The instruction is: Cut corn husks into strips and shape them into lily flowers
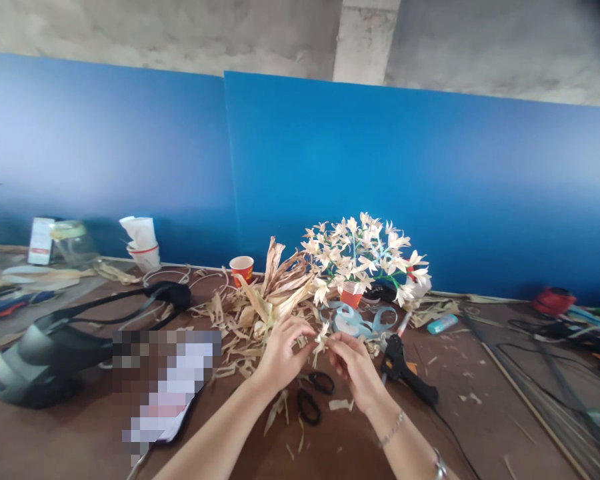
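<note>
Fingers (300,328) of both hands are curled closed, pinching a small pale corn-husk flower (321,339) at centre frame, above the table. Left hand (281,357) enters from lower centre, right hand (353,373) from lower right. Flower sits between them: right fingertips nearer its base, left fingertips on its left side. Exact contact points are hard to separate from this angle. Long axis roughly upright, tip leaning to upper right.

Directly below the hands: black-handled scissors (310,398) on a brown table (480,427). Just right: black glue gun (405,369). Ahead: light blue ribbon (355,320), then a bouquet of pale husk flowers (365,257) in an orange paper cup (351,297). Left of that, a heap of husk scraps (280,287) and a red paper cup (241,270).

Far left of frame: dark strapped bag (45,360), exact item unclear. Beside it, a pixelated object (167,383), hidden. Upper left: glass jar (73,243) and white paper cups (143,243). Lower right: thin sticks (555,400). Behind everything: blue panel wall (355,180) under a concrete beam (365,40).
</note>
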Demonstrator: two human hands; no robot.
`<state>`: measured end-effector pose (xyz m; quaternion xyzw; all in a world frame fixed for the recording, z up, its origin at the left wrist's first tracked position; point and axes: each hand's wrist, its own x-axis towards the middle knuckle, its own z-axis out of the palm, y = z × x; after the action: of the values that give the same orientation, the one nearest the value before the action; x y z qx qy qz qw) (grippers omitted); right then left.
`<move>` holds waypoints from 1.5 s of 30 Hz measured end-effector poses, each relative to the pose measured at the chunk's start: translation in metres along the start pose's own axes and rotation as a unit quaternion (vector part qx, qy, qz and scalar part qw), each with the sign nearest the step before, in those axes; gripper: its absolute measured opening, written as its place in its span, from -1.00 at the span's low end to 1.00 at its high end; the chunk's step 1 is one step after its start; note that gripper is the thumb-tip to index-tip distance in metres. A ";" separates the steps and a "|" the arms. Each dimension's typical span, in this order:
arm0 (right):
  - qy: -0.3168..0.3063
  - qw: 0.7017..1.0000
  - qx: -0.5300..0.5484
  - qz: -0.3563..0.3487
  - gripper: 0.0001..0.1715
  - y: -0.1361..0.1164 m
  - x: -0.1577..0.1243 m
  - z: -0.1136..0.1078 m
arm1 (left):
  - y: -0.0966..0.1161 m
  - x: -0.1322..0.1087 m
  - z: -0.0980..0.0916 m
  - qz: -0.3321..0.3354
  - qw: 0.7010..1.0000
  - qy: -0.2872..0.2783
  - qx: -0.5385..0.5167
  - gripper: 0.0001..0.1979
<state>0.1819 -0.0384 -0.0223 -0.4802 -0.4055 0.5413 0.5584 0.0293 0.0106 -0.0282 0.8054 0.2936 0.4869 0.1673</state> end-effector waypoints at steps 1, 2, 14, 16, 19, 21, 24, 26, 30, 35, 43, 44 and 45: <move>0.000 1.000 -0.001 0.003 -0.73 -0.001 0.000 0.001 | 0.000 0.000 0.000 0.012 1.000 0.004 0.015 -0.97; 0.000 1.000 -0.002 0.005 -0.73 -0.001 -0.001 0.002 | 0.001 0.000 -0.001 0.023 0.999 0.008 0.028 -0.95; -0.009 1.000 -0.014 -0.003 -0.73 -0.003 -0.004 0.005 | -0.001 -0.002 -0.002 0.043 0.998 0.007 0.053 -0.89; -0.015 1.000 -0.014 -0.006 -0.72 -0.003 -0.003 0.005 | -0.003 -0.002 -0.001 0.034 0.999 0.008 0.041 -0.89; -0.023 1.000 -0.020 -0.004 -0.73 -0.002 -0.003 0.005 | -0.004 -0.002 -0.001 0.024 1.000 0.010 0.016 -0.90; -0.020 0.999 -0.028 -0.011 -0.77 -0.003 -0.003 0.004 | -0.003 -0.001 0.000 0.020 1.000 0.009 0.002 -0.90; 0.009 0.997 -0.045 -0.062 -0.81 -0.007 -0.004 0.001 | -0.001 0.000 -0.001 0.022 1.000 0.001 -0.005 -0.89; 0.021 0.991 -0.065 -0.113 -0.72 -0.011 -0.004 -0.003 | 0.001 0.000 -0.001 0.029 1.000 -0.009 -0.008 -0.89; -0.007 0.974 -0.141 -0.177 -0.79 -0.013 0.000 -0.011 | 0.005 0.001 -0.002 0.041 0.998 -0.047 0.001 -0.90; -0.013 0.966 -0.178 -0.186 -0.84 -0.010 0.004 -0.013 | 0.009 0.002 -0.002 0.053 0.996 -0.073 0.011 -0.88; -0.015 0.974 -0.155 -0.166 -0.78 -0.012 0.002 -0.009 | 0.003 0.000 0.001 0.021 0.999 -0.043 -0.015 -0.92; -0.014 0.975 -0.148 -0.162 -0.78 -0.011 0.002 -0.009 | 0.002 0.000 0.002 0.023 0.999 -0.039 -0.017 -0.92; -0.013 0.977 -0.140 -0.158 -0.78 -0.011 0.002 -0.008 | 0.001 -0.001 0.002 0.024 0.999 -0.035 -0.018 -0.93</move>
<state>0.1925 -0.0369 -0.0138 -0.4764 -0.5550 0.3905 0.5590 0.0313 0.0093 -0.0289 0.8256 0.2590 0.4678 0.1800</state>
